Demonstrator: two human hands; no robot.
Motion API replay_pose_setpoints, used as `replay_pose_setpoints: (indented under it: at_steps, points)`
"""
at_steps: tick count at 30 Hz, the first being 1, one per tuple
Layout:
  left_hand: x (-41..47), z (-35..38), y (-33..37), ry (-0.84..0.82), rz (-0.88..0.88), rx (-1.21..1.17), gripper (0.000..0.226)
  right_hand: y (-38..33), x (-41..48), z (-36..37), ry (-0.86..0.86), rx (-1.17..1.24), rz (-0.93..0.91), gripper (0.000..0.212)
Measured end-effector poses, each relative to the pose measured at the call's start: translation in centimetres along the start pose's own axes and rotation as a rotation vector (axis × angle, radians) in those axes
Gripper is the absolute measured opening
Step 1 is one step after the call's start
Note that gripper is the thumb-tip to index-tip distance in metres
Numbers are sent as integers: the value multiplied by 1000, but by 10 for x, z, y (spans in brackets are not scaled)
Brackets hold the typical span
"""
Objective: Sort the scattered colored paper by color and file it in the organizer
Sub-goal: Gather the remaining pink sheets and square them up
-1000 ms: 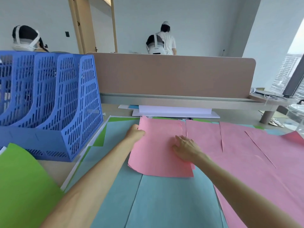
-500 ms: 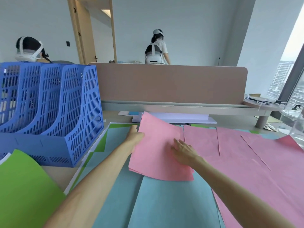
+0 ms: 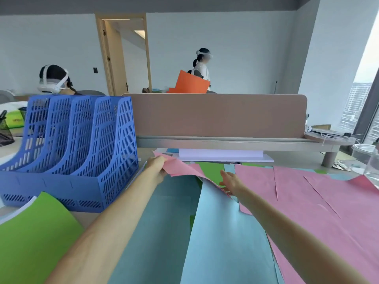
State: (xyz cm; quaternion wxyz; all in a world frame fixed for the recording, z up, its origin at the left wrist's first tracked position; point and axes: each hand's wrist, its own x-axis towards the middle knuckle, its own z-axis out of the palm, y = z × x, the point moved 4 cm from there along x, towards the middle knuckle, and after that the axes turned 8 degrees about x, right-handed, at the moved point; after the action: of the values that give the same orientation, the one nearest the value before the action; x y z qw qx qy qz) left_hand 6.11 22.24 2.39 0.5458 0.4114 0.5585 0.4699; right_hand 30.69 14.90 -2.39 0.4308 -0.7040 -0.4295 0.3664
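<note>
The left grip (image 3: pixel 158 168), a bare hand, pinches the far corner of one pink sheet (image 3: pixel 180 168) and holds it lifted off the spread of paper on the bench (image 3: pixel 90 218). The sheet sags in a curve from that corner down towards the right grip (image 3: pixel 230 179). The right grip lies released, its fingers fairly straight, at the sheet's lower right edge. The paper's fold hides the contact, so it may be steadying the pink sheet or resting on the green sheet (image 3: pixel 211 171) beneath.

The step in hand looks like freeing this pink sheet so that it can join the other pink sheets (image 3: pixel 307 201), which lie overlapped to the right. To do it well:

- Bring the right grip under the low edge, so the sheet is carried at two points and does not crease at the pinched corner.
- Lift it clear before moving sideways. The light blue sheets (image 3: pixel 225 242) lie loose underneath and would drag along with it.
- Square the pinks into one stack before filing, since a single limp sheet will buckle on entering a slot.
- Enter the blue perforated organizer (image 3: pixel 86 140), which stands just left of the left forearm, from above with the long edge leading, one colour to a slot.

From this angle no paper shows in the slots, so the sorting seems early. Another green sheet (image 3: pixel 30 242) lies at the near left.

No brand or label can be read. A yellow-green bag (image 3: pixel 14 119) at the far left bears a mark too small to make out.
</note>
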Motion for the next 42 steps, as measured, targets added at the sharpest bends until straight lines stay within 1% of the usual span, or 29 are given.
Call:
replay_pose_setpoints:
  at_steps: [2, 5, 8, 10, 13, 16, 18, 19, 22, 24, 26, 28, 29, 30, 32, 33, 34, 37, 39, 40, 42]
  points:
    - [-4, -1, 3, 4, 15, -91, 32, -4, -4, 1, -20, 127, 65, 29]
    - [-13, 4, 14, -34, 53, -189, 35, -4, -2, 4, -66, 214, 90, 35]
    - [-16, 7, 25, -11, 67, -219, 33, -6, -4, 7, -143, 420, 140, 28]
    - [-17, 7, 34, 6, 66, -237, 27, -8, -7, 7, -205, 504, 165, 23]
    - [-21, 7, 44, -11, 82, -245, 26, -14, -6, 5, -271, 668, 171, 20]
    - [-23, 1, 45, -4, 95, -159, 20, -17, -6, 1, -293, 717, 162, 17]
    - [-24, -8, 41, -4, 86, -35, 15, -14, -3, -2, -293, 729, 155, 17]
    - [-24, -14, 37, 3, 75, 38, 16, -12, -3, -4, -287, 726, 157, 17]
    - [-21, -40, 12, -4, 15, 276, 30, -4, -8, -2, -272, 621, 174, 15]
    - [-13, -53, -13, -3, -2, 428, 33, 3, -13, 10, -292, 545, 183, 9]
    - [-11, -56, -31, -33, 22, 555, 31, 6, -17, 26, -256, 452, 158, 3]
    - [-19, -54, -39, -67, 48, 646, 17, 5, -18, 40, -169, 280, 94, 6]
    - [-20, -53, -42, -60, 57, 703, 16, 4, -18, 46, -138, 192, 62, 13]
    - [-16, -53, -45, -51, 78, 774, 23, 2, -17, 51, -122, 114, 32, 19]
    - [-10, -54, -50, -26, 120, 990, 54, 2, -13, 60, -111, 6, -4, 25]
    - [-8, -55, -52, -23, 129, 1083, 58, 1, -11, 63, -103, -35, -16, 29]
    - [-5, -54, -56, -30, 129, 1127, 57, 0, -10, 65, -92, -98, -35, 33]
    - [-13, -50, -59, -43, 117, 1142, 43, -4, -9, 68, -47, -338, -113, 36]
    - [-16, -46, -59, -40, 144, 1139, 43, -5, -9, 69, -25, -456, -155, 34]
    - [-15, -45, -59, -22, 162, 1119, 45, -5, -9, 69, -14, -494, -176, 33]
    - [-11, -46, -56, 54, 214, 989, 40, -3, -7, 68, 3, -508, -193, 33]
